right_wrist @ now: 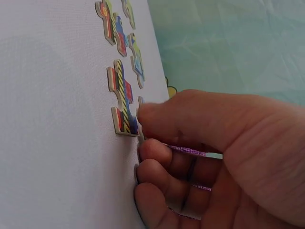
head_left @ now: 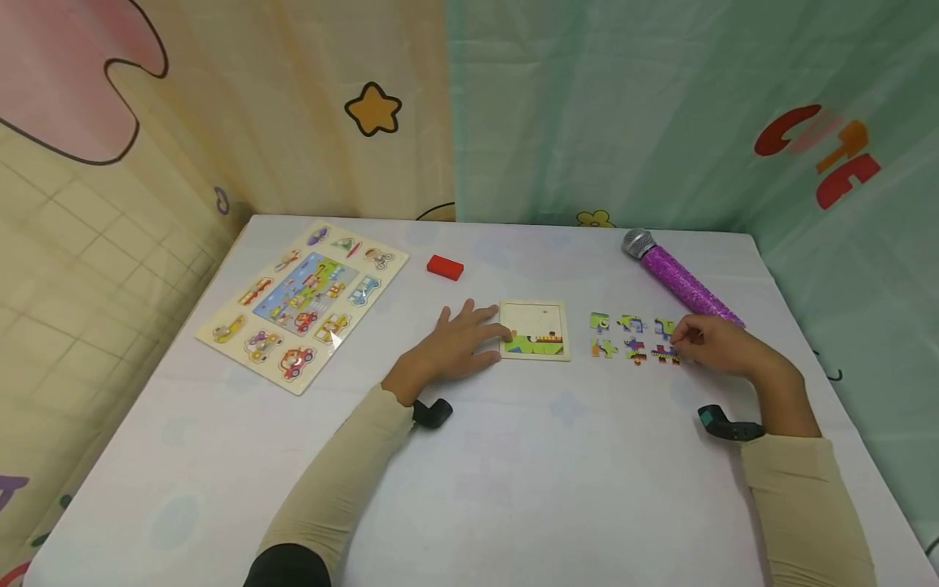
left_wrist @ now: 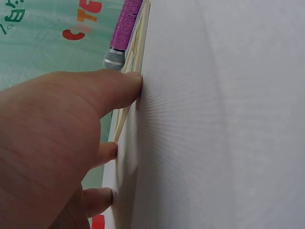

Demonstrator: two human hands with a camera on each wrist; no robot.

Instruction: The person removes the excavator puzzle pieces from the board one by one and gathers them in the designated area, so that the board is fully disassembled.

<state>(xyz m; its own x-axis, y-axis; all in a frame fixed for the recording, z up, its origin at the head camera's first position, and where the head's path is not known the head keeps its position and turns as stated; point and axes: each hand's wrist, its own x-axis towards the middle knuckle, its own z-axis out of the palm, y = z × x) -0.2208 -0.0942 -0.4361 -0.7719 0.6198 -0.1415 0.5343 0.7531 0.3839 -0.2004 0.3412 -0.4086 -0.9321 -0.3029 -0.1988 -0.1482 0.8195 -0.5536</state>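
The word "CUTE" (head_left: 851, 137) runs in red, pink and orange across the green cloth (head_left: 623, 106) hung on the right; the left wrist's view also catches some green lettering (left_wrist: 14, 15) that I can't make out. On the yellow cloth (head_left: 293, 122) there's an outlined orange star (head_left: 373, 109).

The white surface (head_left: 550, 473) stands against both cloths, with faint pale spots. Near its middle lies a small puzzle frame (head_left: 531, 316), filled only along the bottom in green and red. The left hand (head_left: 458, 342) spreads loosely at its left side, thumb against the edge, grasping nothing. To the frame's right, six puzzle pieces (head_left: 635, 350) lie in two rows of three. The right hand (head_left: 715, 346) has its fingers curled at the right-hand end; I can't tell whether it pinches a piece.

Beyond that hand lies a glittery purple microphone (head_left: 685, 280); over left, a red block (head_left: 445, 267) and a large picture board (head_left: 350, 311).
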